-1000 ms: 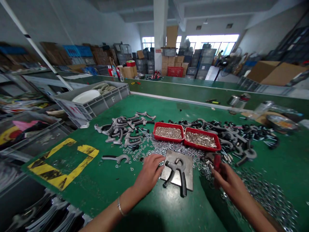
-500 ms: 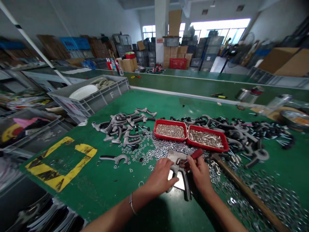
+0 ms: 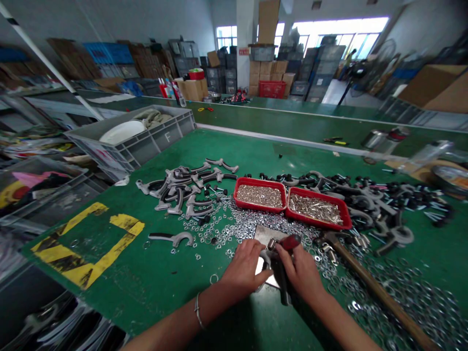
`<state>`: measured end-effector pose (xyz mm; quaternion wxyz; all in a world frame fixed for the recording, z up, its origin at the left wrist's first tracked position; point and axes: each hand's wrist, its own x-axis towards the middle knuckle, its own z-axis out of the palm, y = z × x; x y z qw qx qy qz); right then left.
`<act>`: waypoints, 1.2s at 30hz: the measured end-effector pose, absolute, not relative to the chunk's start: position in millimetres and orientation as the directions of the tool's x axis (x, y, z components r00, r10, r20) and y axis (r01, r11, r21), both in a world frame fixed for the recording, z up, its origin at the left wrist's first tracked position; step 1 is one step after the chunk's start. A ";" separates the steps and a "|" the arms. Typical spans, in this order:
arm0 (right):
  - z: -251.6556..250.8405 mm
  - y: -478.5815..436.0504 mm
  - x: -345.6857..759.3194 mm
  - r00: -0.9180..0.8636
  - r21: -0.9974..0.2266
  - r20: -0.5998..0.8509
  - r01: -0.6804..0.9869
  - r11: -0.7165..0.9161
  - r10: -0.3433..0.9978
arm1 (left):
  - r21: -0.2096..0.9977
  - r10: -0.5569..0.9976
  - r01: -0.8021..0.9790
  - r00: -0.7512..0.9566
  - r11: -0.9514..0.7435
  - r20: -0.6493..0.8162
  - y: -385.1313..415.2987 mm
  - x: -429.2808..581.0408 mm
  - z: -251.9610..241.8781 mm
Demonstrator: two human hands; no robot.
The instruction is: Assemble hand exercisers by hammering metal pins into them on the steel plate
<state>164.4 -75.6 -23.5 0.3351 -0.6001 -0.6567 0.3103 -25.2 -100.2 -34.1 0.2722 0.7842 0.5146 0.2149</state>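
My left hand point(image 3: 245, 267) is closed on a curved grey handle piece point(image 3: 266, 261) with a black grip, held over a small metal plate point(image 3: 263, 235) on the green bench. A short shiny metal cylinder point(image 3: 271, 244) shows at the top of that piece. My right hand point(image 3: 303, 273) grips a red-handled screwdriver point(image 3: 291, 242) close beside the piece; its tip is hidden by the fingers. The black grip points down between both hands, partly covered by the right one.
Two red trays point(image 3: 260, 181) of small metal parts stand behind the plate. Handle pieces point(image 3: 179, 187) are heaped at left, more at right. A wooden-handled hammer point(image 3: 380, 287) lies right among loose rings point(image 3: 420, 292). A grey crate point(image 3: 157, 139) stands at the far left.
My right hand has shifted slightly left and closer over the piece, and the red handle has turned and moved left with it. My left hand keeps its hold. The view has tilted slightly.
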 end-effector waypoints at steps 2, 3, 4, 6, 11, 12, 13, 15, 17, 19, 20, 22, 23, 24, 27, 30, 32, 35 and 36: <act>-17.6 -64.6 163.1 -0.106 -0.870 -0.037 0.492 0.020 0.994 | 0.635 0.927 0.704 0.372 -0.318 0.050 -99.7 -24.2 -31.9; -14.6 -58.1 162.6 -0.144 -0.896 -0.094 0.444 -0.020 0.985 | 0.627 0.929 0.714 0.366 -0.313 0.046 -99.2 -23.5 -30.5; -12.1 -51.9 162.5 -0.188 -0.911 -0.143 0.409 -0.055 0.972 | 0.617 0.932 0.724 0.359 -0.306 0.041 -98.9 -22.8 -29.1; -9.8 -43.1 165.1 -0.263 -0.921 -0.203 0.378 -0.093 0.943 | 0.600 0.937 0.744 0.347 -0.293 0.028 -99.4 -21.3 -27.0; -15.2 -40.8 207.9 -0.246 -0.898 -0.255 0.419 -0.135 0.935 | 0.581 0.932 0.758 0.363 -0.297 0.004 -106.8 -22.6 -23.7; -14.4 -40.8 222.8 -0.217 -0.857 -0.264 0.499 -0.126 0.940 | 0.584 0.922 0.746 0.388 -0.320 0.009 -105.4 -24.7 -21.2; -12.0 -40.3 237.8 -0.185 -0.805 -0.271 0.582 -0.117 0.945 | 0.583 0.907 0.731 0.421 -0.354 0.022 -100.7 -27.5 -17.6; -1.7 -36.9 262.6 -0.130 -0.672 -0.205 0.740 -0.043 0.970 | 0.543 0.873 0.712 0.481 -0.444 0.083 -78.0 -34.4 -7.2; 13.2 -28.6 271.6 -0.147 -0.534 -0.029 0.839 0.109 0.989 | 0.409 0.857 0.758 0.495 -0.508 0.146 -37.4 -41.3 5.5; 26.8 -13.6 259.8 -0.279 -0.339 0.132 0.889 0.308 0.951 | 0.212 0.875 0.849 0.459 -0.483 0.154 13.0 -46.4 17.5; 31.5 -3.4 247.2 -0.357 -0.252 0.170 0.885 0.391 0.918 | 0.159 0.886 0.874 0.437 -0.458 0.153 37.5 -48.1 22.3; 35.4 21.3 215.1 -0.466 -0.160 0.181 0.855 0.494 0.866 | 0.096 0.900 0.899 0.414 -0.428 0.136 77.2 -50.1 27.4; 34.8 34.8 198.8 -0.486 -0.133 0.191 0.848 0.513 0.853 | 0.084 0.902 0.901 0.413 -0.425 0.128 90.5 -50.7 27.1; 32.8 48.3 184.1 -0.496 -0.112 0.201 0.845 0.523 0.845 | 0.070 0.902 0.902 0.416 -0.425 0.120 99.3 -51.2 24.8; 22.4 81.6 156.9 -0.513 -0.083 0.212 0.838 0.539 0.832 | 0.048 0.900 0.904 0.417 -0.425 0.125 104.6 -54.4 11.7; 12.0 96.4 152.4 -0.518 -0.101 0.203 0.833 0.544 0.831 | 0.068 0.906 0.911 0.394 -0.408 0.155 98.4 -58.5 3.7; 7.7 98.0 155.1 -0.504 -0.139 0.199 0.834 0.534 0.840 | 0.102 0.912 0.914 0.374 -0.394 0.171 92.9 -58.4 5.5; 3.7 96.2 159.5 -0.450 -0.237 0.204 0.839 0.490 0.869 | 0.164 0.909 0.901 0.369 -0.401 0.196 70.1 -49.8 12.3; 2.4 95.5 160.6 -0.425 -0.279 0.208 0.837 0.470 0.881 | 0.211 0.896 0.876 0.395 -0.434 0.202 56.2 -45.1 13.5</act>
